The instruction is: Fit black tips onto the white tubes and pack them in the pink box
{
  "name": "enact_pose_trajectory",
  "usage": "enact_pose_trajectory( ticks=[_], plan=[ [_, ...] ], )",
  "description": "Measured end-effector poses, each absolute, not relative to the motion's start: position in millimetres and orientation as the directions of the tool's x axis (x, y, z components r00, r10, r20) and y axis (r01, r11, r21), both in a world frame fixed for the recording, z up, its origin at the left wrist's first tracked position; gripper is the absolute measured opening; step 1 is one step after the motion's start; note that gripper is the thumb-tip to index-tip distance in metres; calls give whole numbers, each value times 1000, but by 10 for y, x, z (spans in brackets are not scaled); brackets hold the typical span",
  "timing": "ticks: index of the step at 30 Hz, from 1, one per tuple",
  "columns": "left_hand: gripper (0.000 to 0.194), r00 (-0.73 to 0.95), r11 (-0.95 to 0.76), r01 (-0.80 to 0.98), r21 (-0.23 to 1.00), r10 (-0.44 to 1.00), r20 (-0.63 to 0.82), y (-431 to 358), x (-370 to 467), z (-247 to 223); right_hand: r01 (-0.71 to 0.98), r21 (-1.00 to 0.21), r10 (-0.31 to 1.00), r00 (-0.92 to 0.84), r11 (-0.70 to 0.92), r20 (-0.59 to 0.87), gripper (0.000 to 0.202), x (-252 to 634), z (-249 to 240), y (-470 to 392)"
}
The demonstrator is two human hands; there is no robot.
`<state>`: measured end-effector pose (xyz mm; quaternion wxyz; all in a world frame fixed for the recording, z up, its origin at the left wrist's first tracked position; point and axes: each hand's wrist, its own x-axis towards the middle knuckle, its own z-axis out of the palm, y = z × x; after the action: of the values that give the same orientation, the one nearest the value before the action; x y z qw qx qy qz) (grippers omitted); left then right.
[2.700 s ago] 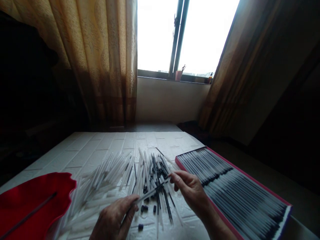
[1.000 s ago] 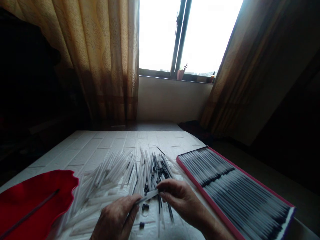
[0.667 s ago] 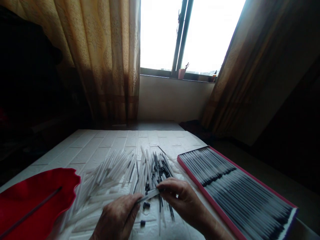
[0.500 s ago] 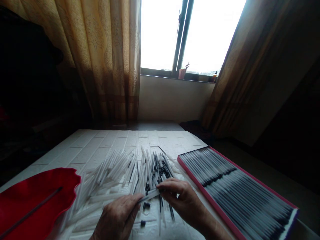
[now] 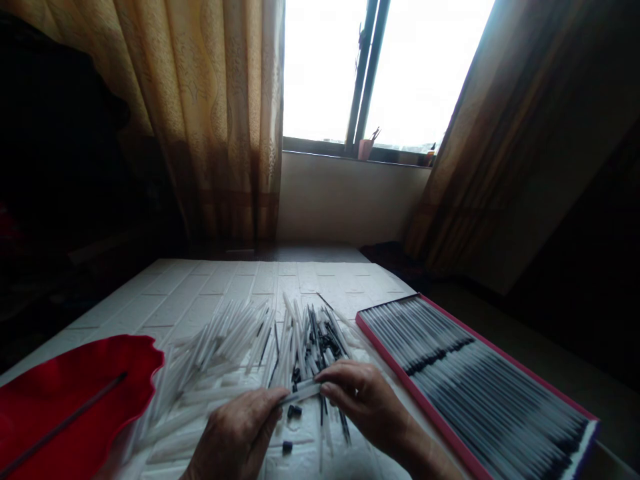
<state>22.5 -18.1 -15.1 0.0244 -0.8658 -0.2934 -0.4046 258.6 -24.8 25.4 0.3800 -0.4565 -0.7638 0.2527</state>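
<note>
Between my two hands a whitish, see-through pen (image 5: 300, 393) is held, slightly tilted up to the right. My left hand (image 5: 240, 427) pinches its near-left end between thumb and forefinger. At the other end, my right hand (image 5: 357, 393) is closed with thumb and fingertips on the tip, which they cover. Below the pen lie small black caps (image 5: 294, 412), and another dark cap (image 5: 287, 447) sits closer to me. Just beyond the hands is a loose heap of dark, thin refills (image 5: 320, 333). Clear pen barrels (image 5: 220, 347) are spread to the left.
A red wavy-edged tray (image 5: 135, 373) at left holds one long dark-tipped stick. On the right, a pink-edged box (image 5: 387, 350) contains rows of pens. Everything rests on a white brick-patterned tabletop (image 5: 215, 277); behind it are curtains (image 5: 215, 120) and a window.
The view has shifted very slightly. My right thumb and fingertips have shifted a little on the pen's end; my left hand keeps the same pinch.
</note>
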Motion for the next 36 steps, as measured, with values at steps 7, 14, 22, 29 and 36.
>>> enact_pose_trajectory(
  ticks=[7,14,22,29,36],
  plan=[
    [24,511,-829,528,186,485,710,-172,217,-158,618,-654,900,-278,436,337,31,2566,209,-254],
    [24,505,-830,530,174,474,721,-175,225,-138,681,-627,925,-260,379,276,49,2501,158,-223],
    [25,494,-827,531,186,480,725,-173,220,-153,562,-763,945,-256,318,205,56,2516,124,-219],
    [25,482,-819,542,190,488,728,-174,228,-138,480,-820,940,-277,313,196,10,2595,284,-301],
    [25,488,-817,550,175,484,726,-162,233,-118,517,-784,933,-287,343,219,6,2594,277,-286]
  ],
)
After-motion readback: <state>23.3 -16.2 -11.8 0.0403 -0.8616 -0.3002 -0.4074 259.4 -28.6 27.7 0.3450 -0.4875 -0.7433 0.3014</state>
